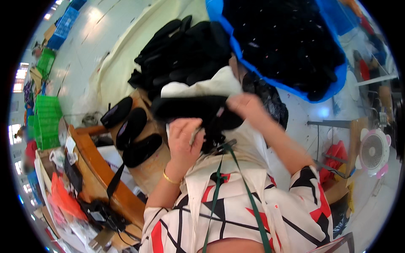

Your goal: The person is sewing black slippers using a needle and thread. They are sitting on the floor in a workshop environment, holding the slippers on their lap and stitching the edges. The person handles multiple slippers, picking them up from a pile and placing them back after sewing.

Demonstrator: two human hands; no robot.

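Note:
In front of my body lies a long black cloth slipper [185, 107] with a small pale tag, over a white cloth [206, 87]. A second black rounded piece [232, 121] overlaps its right end. My left hand [184, 135] is closed at the slipper's near edge; a small pale thing shows between thumb and fingers, too little of it to name. My right hand [249, 110] is at the right end of the slipper, its fingers smeared by motion. A dark metal piece [223, 146] on a green cord [240, 162] is by my apron, below the slipper.
Several black slippers [131, 128] lie on a brown board to the left. A heap of black slippers [181, 52] stands beyond. Far right, a blue-edged bag [339, 80] holds many black pieces. An orange wooden frame [101, 168] is at left; a white fan [374, 149] stands right.

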